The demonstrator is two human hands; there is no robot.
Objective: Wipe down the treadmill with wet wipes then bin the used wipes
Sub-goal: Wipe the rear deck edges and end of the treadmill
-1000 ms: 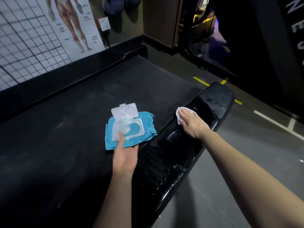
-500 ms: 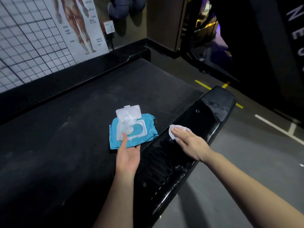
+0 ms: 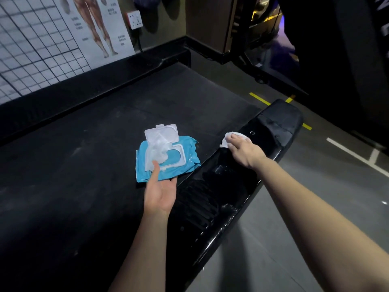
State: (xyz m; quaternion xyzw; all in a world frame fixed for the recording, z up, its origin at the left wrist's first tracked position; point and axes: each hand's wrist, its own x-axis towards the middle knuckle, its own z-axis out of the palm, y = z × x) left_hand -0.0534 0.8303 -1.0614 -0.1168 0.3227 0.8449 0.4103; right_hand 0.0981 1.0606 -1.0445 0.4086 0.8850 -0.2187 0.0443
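Note:
A black treadmill fills the view: its dark belt (image 3: 88, 165) on the left and a glossy black side rail (image 3: 212, 199) running from bottom centre to upper right. My right hand (image 3: 244, 150) presses a crumpled white wipe (image 3: 228, 138) flat onto the rail near its far end. My left hand (image 3: 161, 192) holds a blue wet-wipe pack (image 3: 185, 160) over the belt, palm up, thumb on top. The pack's white lid is flipped open and a wipe sticks out of it.
A white grid wall with an anatomy poster (image 3: 92, 28) and a socket (image 3: 134, 19) stands behind the treadmill. Grey floor with yellow (image 3: 260, 99) and white (image 3: 355, 153) lines lies to the right. Dark equipment (image 3: 273, 49) stands at the far right.
My right hand slid the wipe back along the rail toward me, then pushed it out again to the far end. The left hand kept holding the pack in place.

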